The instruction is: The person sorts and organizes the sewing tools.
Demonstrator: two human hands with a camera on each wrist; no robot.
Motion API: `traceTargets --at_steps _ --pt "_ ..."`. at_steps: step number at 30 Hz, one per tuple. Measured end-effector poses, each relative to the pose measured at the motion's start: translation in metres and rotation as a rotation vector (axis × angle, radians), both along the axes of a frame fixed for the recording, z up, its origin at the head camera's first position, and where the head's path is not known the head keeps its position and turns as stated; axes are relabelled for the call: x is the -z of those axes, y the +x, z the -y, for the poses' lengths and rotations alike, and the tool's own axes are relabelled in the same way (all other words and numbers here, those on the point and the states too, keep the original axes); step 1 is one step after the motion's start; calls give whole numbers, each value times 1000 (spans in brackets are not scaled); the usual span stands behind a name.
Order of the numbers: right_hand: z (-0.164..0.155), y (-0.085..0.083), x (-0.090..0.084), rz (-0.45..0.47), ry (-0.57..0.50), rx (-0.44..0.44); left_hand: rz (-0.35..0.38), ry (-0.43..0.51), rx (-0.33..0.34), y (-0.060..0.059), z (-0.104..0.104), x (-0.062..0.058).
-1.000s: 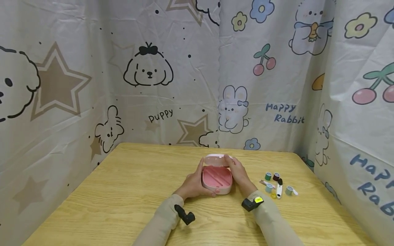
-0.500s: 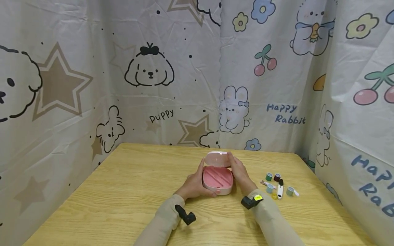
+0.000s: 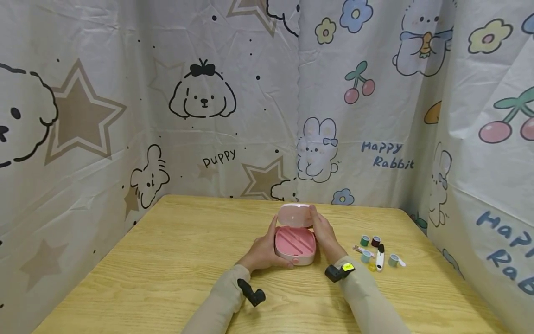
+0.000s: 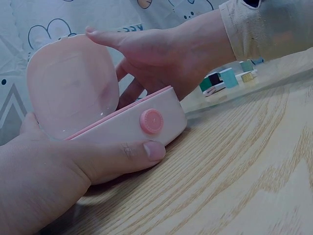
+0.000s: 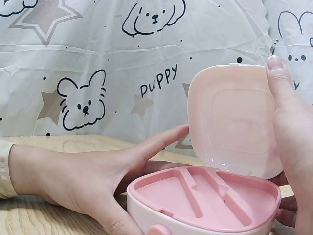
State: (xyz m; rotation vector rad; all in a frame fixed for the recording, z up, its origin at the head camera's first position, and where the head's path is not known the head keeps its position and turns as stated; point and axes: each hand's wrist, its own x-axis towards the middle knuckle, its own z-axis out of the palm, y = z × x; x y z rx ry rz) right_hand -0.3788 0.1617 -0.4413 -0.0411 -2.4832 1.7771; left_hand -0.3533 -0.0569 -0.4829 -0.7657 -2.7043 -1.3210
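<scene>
A pink and white storage box (image 3: 308, 258) with rounded corners sits on the table, its hinged lid (image 3: 292, 216) raised almost upright. Slanted ribs divide the pink inner tray (image 5: 166, 196), and a round pink button (image 4: 151, 121) marks the front. My left hand (image 3: 263, 249) grips the box from its left side, thumb along the front wall and fingers toward the back. My right hand (image 3: 326, 234) holds the lid's right edge, thumb on the inner face near the top corner. Its other fingers are partly hidden behind the lid and box.
Right of the box lie a green spool (image 3: 365, 240), a dark red spool (image 3: 376, 240), a light blue spool (image 3: 365, 256), a grey-green spool (image 3: 393, 260) and a white tool with a black tip (image 3: 380, 258). Printed curtains (image 3: 250, 116) surround the table.
The lid has swung further back and up, with my right thumb moving along with it. My left hand has stayed on the box.
</scene>
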Motion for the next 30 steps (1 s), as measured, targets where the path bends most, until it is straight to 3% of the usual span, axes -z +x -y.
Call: traceTargets --at_steps 7,16,30 --pt "-1 -1 -2 28 28 11 3 3 5 -1 0 1" --pt "0 -4 1 51 -18 12 5 -6 12 -2 0 2" --pt "0 -7 -1 88 28 -2 11 -5 9 -1 1 0"
